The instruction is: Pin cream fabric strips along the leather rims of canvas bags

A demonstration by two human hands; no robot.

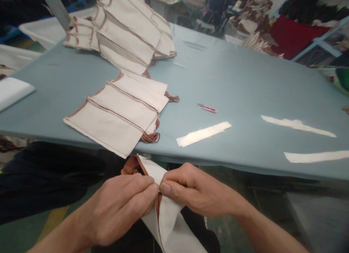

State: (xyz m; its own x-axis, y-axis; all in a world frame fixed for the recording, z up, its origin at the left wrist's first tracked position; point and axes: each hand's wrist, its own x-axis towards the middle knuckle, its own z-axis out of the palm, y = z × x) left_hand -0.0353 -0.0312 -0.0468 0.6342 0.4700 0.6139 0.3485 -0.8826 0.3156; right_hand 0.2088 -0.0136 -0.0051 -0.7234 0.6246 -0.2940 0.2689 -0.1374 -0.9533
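Between my hands, in front of the table edge, is a cream fabric bag (174,213) with brown lining and edging. My left hand (122,205) pinches its brown-edged seam from the left. My right hand (195,191) grips the same seam from the right, thumb and fingers pressed together, almost touching the left fingertips. Brown cloth shows at the bag's upper end, beyond the left fingers. Whatever lies right between the fingertips is hidden. On the table just ahead lies a stack of similar cream pieces (117,118) with brown edging and brown cords (150,137).
A taller pile of cream pieces (128,31) stands at the back left of the blue table (240,82). Pink-handled thread snips (207,108) lie mid-table. White strips (204,133) are scattered to the right. White bins (43,31) stand beyond the left edge.
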